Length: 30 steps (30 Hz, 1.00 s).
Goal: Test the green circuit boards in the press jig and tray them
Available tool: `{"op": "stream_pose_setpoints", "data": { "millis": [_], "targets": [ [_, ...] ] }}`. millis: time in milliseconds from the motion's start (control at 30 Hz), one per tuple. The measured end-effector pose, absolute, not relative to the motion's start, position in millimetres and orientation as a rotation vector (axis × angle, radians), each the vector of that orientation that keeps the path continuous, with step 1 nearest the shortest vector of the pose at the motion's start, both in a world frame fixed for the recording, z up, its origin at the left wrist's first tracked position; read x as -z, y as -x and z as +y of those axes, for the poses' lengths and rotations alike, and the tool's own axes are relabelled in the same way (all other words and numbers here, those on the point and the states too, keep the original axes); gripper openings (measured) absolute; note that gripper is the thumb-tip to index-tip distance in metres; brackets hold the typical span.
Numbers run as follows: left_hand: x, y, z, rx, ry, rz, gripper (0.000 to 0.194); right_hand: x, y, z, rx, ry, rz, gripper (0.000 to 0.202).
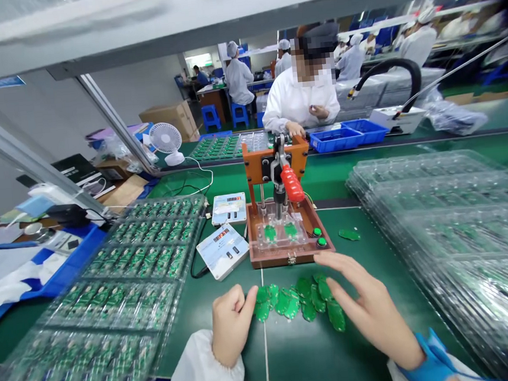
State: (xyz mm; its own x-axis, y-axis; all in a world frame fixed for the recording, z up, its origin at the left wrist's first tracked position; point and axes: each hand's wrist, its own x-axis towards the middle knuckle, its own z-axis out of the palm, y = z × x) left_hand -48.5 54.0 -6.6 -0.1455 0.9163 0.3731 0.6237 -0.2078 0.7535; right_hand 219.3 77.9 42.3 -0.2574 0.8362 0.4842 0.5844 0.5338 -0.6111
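Small green circuit boards (291, 301) lie in a loose, overlapping row on the green bench mat. At the row's left end is my left hand (230, 323), its fingers curled in and its thumb against the nearest boards; the inside of the hand is hidden. My right hand (364, 299) is open at the right end, fingers apart, fingertips at the boards there. Behind the row stands a test fixture (272, 255) with a red-handled toggle clamp (292, 182). Two green boards (269, 232) sit under its clear plate. One single board (349, 235) lies right of the fixture.
On the left are clear trays (123, 279) filled with boards; on the right, a stack of clear trays (444, 227). Two meter boxes (224, 250) with red digits stand left of the fixture. Across the bench, a person in white (302, 100) works near blue bins (338, 138).
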Motion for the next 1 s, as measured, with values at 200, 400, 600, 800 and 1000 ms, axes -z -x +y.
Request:
{"op": "stream_pose_setpoints", "data": {
  "millis": [200,400,600,800,1000],
  "targets": [
    [6,55,54,-1.305,-1.880,1.657,0.051,-107,-176,127,-0.267,0.898,-1.675,0.044],
    [7,54,51,-1.357,-1.894,1.589,0.050,-133,-155,160,-0.079,0.676,-1.766,0.040],
    [7,52,49,-1.344,-1.912,1.557,0.050,-131,-150,174,-0.070,0.588,-1.759,0.035],
    [5,51,49,-1.376,-1.989,1.524,0.049,-124,-151,188,0.032,0.508,-1.766,0.036],
    [2,52,51,-1.443,-2.105,1.454,0.048,-163,-146,196,0.185,0.495,-1.620,0.030]
  ]
}}
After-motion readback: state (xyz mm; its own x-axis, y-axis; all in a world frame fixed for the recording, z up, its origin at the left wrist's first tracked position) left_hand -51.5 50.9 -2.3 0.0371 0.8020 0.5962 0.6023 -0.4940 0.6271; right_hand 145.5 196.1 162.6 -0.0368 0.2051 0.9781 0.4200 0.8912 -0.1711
